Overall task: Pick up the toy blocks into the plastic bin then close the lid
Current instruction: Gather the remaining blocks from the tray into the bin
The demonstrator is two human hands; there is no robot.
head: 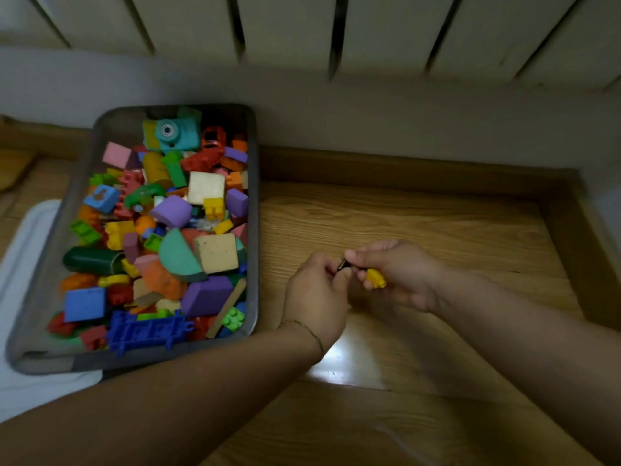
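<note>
A grey plastic bin point(253, 210) stands on the floor at the left, filled with several colourful toy blocks point(174, 230). To its right, above the wooden floor, my two hands meet. My right hand point(400, 274) holds a small yellow block point(375, 278) in its curled fingers. My left hand point(316, 297) pinches a small dark piece point(343, 265) that also touches the right hand's fingertips. The white lid point(23, 264) lies flat under and to the left of the bin.
A white radiator point(336, 31) hangs on the wall above. A wooden skirting board point(403, 166) runs along the wall and turns at the right corner. Bare wooden floor point(420, 216) lies right of the bin.
</note>
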